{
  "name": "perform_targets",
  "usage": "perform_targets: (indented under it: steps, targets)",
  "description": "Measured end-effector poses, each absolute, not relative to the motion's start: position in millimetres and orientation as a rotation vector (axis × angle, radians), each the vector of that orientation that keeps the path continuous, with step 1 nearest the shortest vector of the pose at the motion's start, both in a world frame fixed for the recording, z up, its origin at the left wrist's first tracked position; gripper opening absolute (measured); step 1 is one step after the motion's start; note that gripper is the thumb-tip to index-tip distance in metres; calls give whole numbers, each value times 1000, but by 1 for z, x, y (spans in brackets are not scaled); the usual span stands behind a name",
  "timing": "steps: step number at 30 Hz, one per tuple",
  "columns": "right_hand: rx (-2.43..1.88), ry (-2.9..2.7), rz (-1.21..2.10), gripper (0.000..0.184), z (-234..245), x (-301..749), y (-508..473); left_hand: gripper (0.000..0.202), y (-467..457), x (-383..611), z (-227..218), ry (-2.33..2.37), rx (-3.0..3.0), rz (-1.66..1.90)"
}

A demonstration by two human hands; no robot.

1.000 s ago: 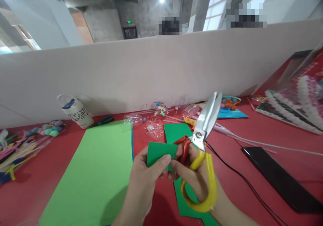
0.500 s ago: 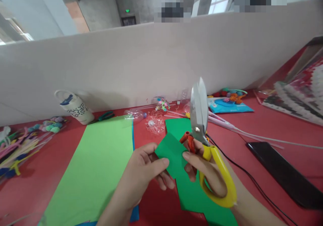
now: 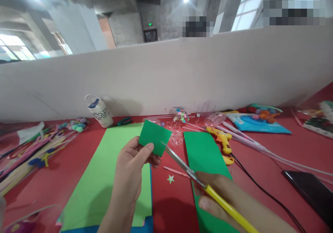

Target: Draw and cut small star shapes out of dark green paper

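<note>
My left hand pinches a small dark green paper piece between thumb and fingers and holds it up above the red table. My right hand is closed round yellow-handled scissors. Their steel blades point up and left, and the tips meet the lower right edge of the small piece. Under my right hand lies a long dark green paper strip. A light green sheet lies flat beneath my left hand.
A white partition wall runs along the table's far edge. Pipe cleaners and pompoms lie at the left, a white cup at the back. A yellow glue gun, its black cable, a blue packet and a black phone are on the right.
The scissors swung from blades pointing straight up to pointing left at the paper piece. My left hand lifted the piece up and left. The view shifted right, showing the glue gun.
</note>
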State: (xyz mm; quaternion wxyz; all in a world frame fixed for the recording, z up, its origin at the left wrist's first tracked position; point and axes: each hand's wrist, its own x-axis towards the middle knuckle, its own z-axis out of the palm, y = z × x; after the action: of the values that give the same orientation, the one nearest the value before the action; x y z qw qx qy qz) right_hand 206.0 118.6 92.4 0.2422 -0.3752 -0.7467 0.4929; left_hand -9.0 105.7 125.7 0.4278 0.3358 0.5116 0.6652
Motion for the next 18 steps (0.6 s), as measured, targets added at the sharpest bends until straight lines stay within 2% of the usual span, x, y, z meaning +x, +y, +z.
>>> perform_targets:
  steps: [5, 13, 18]
  targets:
    - [-1083, -1979, 1320, 41, 96, 195, 106, 6, 101, 1, 127, 1225, 860, 1581]
    - [-1099, -1914, 1338, 29, 93, 191, 105, 4, 98, 3, 130, 1272, 868, 1589]
    - [-1089, -1910, 1312, 29, 88, 190, 107, 6, 98, 4, 130, 1246, 825, 1611]
